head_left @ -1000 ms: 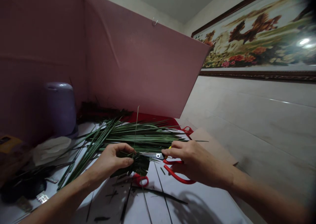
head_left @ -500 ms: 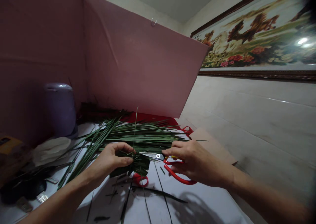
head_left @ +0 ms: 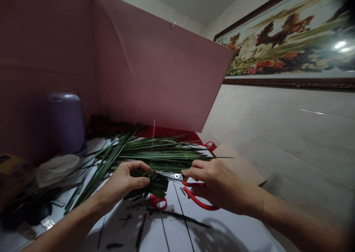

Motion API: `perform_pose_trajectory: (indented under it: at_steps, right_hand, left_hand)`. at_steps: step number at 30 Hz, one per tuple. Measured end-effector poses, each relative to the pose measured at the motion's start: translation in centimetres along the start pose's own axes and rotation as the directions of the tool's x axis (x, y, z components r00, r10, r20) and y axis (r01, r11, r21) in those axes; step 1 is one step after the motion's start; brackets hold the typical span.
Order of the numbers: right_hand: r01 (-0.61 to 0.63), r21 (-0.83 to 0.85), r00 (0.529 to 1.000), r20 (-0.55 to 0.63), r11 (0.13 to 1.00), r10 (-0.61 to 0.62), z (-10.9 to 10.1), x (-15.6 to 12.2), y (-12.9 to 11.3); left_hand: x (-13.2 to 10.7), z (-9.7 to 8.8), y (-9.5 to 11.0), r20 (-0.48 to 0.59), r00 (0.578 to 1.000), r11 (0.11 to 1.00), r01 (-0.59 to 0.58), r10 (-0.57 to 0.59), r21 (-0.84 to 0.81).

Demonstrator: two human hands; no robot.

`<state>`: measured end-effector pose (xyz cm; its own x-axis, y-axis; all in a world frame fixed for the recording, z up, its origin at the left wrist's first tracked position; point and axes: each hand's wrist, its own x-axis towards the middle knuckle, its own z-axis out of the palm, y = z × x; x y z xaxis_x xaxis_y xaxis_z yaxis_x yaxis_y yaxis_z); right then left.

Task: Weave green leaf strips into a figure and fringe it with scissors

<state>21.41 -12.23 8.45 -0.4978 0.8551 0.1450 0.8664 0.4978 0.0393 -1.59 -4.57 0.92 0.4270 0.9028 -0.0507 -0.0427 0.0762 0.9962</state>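
My left hand (head_left: pixel 126 181) is closed in a pinch on a small woven piece of dark green leaf (head_left: pixel 156 185), held just above the white table (head_left: pixel 230 229). My right hand (head_left: pixel 219 183) grips red-handled scissors (head_left: pixel 198 200), whose blades (head_left: pixel 169 175) point left and reach the top of the woven piece. A thin leaf strip (head_left: pixel 152 141) rises straight up from the piece. Behind both hands lies a long bundle of green leaf strips (head_left: pixel 155 152).
A second red scissor handle (head_left: pixel 158 202) lies on the table under the woven piece, with cut leaf scraps (head_left: pixel 177 215) around it. A purple container (head_left: pixel 67 122) stands at the left beside crumpled white material (head_left: pixel 55 168). A pink board (head_left: pixel 155 74) backs the table; a framed painting (head_left: pixel 291 41) hangs at right.
The scissor blades have moved slightly left, closer into the woven piece. My left hand has kept its pinch in place.
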Motion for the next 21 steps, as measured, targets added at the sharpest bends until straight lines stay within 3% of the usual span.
perform_pose_trajectory:
  at_steps: [6, 11, 14, 17, 21]
  right_hand:
    - [-0.022, 0.021, 1.000, -0.015, 1.000, 0.022, 0.2, -0.4, 0.0]
    - [-0.056, 0.266, 0.982, -0.158, 0.962, 0.101, 1.4, -0.5, 0.6]
    - [-0.120, 0.492, 0.953, -0.187, 0.862, 0.240, 2.4, -0.2, 0.7]
    - [-0.214, 0.699, 0.935, -0.054, 0.682, 0.349, 3.2, 0.1, 0.5]
    - [-0.281, 0.805, 0.926, 0.086, 0.522, 0.366, 4.1, 0.0, 0.5]
  left_hand:
    - [0.1, -0.2, -0.1, -0.007, 1.000, 0.999, -0.025, 0.026, 0.035]
    - [0.3, -0.5, -0.2, -0.034, 0.999, 0.999, -0.041, 0.042, 0.025]
    - [0.3, -0.6, 0.2, -0.047, 0.998, 0.998, -0.033, 0.031, -0.060]
    - [0.3, -1.0, 0.6, -0.115, 0.993, 0.984, -0.013, -0.008, -0.179]
    - [0.4, -1.6, 0.7, -0.204, 0.979, 0.955, -0.050, -0.011, -0.292]
